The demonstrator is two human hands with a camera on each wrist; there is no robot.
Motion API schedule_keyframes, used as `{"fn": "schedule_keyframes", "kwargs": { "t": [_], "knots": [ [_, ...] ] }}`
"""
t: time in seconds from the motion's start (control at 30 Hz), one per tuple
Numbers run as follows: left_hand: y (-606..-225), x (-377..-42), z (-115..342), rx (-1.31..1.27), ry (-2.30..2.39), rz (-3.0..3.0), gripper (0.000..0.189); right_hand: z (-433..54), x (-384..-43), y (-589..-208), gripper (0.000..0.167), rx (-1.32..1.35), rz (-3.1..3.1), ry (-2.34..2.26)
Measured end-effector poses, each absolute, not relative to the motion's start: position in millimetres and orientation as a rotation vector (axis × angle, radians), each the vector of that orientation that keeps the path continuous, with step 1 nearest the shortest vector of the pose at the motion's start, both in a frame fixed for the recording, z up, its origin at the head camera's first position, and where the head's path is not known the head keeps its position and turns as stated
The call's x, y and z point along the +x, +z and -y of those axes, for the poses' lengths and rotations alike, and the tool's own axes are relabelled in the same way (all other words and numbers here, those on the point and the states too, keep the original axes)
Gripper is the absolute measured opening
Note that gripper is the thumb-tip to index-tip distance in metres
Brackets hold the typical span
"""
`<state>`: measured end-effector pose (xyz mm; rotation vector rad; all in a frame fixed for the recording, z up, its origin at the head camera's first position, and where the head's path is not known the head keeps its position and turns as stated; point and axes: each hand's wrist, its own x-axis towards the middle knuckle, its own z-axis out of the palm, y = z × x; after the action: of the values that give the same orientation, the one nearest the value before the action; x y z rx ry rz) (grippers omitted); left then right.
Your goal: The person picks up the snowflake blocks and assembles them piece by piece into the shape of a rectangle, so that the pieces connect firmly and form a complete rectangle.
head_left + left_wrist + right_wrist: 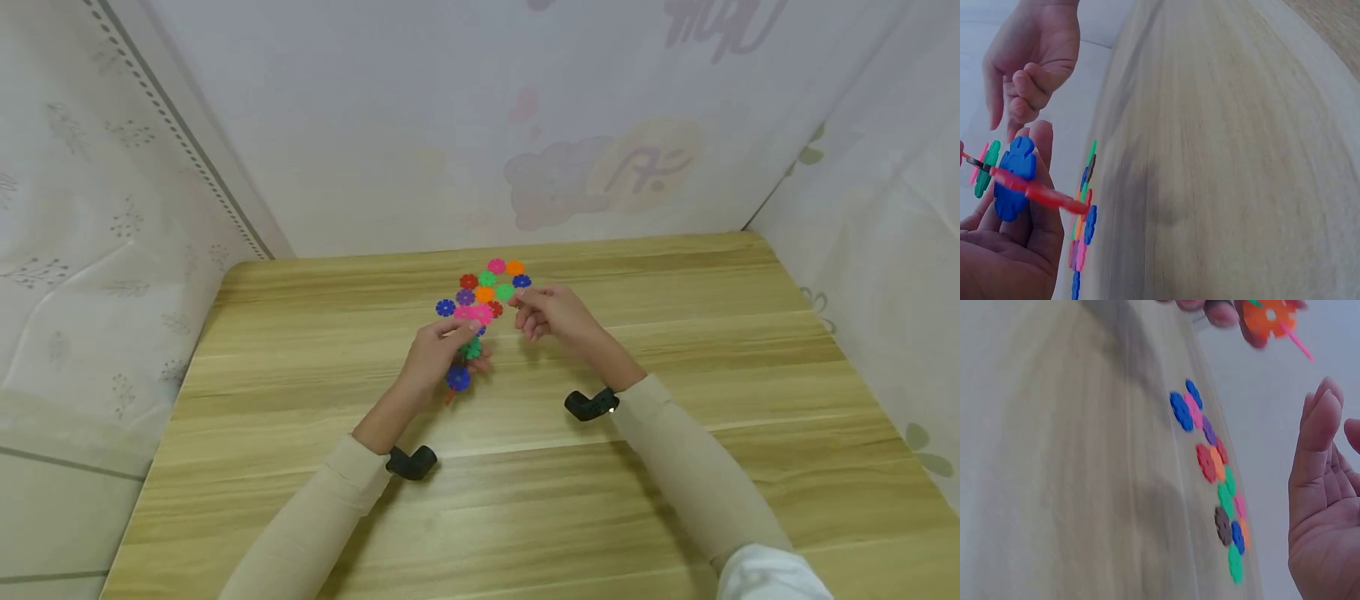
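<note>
My left hand (427,354) holds a group of joined plastic snowflake discs above the table. In the left wrist view, its blue disc (1016,178) lies against the fingers, with a red disc (1041,192) edge-on across it and a green disc (986,169) further along. The right wrist view shows an orange disc (1269,319) of this group, a pink one slotted into it. Facing it, my right hand (562,317) hovers apart, its fingers loosely bent and nothing visible between them. Part of the joined group hides behind the left fingers.
Loose discs lie close together on the wooden table (675,500) beyond the hands, among them a purple disc (466,297), a pink disc (497,266) and a brown disc (1223,526). A patterned cloth wall (420,125) rises behind the table's far edge.
</note>
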<state>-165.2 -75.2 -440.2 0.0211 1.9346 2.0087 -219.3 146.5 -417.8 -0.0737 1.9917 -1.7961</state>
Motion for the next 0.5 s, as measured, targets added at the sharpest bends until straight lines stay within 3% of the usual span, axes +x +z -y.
{"fn": "schedule_keyframes", "kwargs": {
  "t": [0.5],
  "knots": [
    [-443.6, -166.3, 82.4, -0.079, 2.161, -1.788, 0.05, -171.9, -243.6, -429.0, 0.038, 0.036, -2.03, -1.83]
  ]
}}
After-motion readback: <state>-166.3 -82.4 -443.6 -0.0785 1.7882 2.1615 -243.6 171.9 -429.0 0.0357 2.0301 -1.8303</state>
